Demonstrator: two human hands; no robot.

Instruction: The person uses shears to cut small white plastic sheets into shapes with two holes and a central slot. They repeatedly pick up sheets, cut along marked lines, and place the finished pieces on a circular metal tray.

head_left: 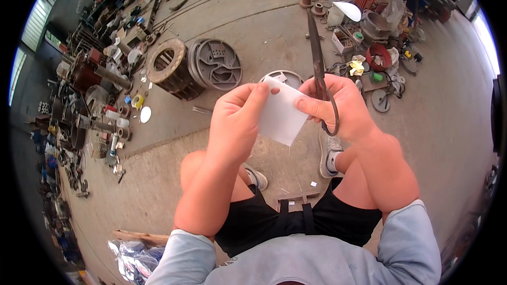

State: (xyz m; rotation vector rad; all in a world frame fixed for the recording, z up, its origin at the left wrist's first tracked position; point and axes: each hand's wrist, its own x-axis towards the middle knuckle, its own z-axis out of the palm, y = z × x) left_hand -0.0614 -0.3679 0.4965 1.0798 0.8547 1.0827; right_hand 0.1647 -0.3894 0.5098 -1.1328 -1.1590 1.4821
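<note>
A small white sheet (283, 115), squarish and stiff-looking, is held between my two hands above my knees. Near its upper left corner is a small rounded opening with a reddish tone in it. My left hand (232, 121) pinches that corner between thumb and fingers. On the opposite edge presses the thumb of my right hand (346, 105), whose fingers are behind the sheet. The same hand also grips a pair of large dark scissors (316, 47). Their blades look closed and point away from me, and a handle loop curves below the thumb.
On the floor ahead stand a slotted metal cylinder (171, 66) and a round cast wheel (217, 64). Metal parts and scrap crowd the left side. A red bowl-like container (378, 57) and more parts lie at right. White scraps (313, 183) are near my shoes; plastic-wrapped items (134, 258) lie lower left.
</note>
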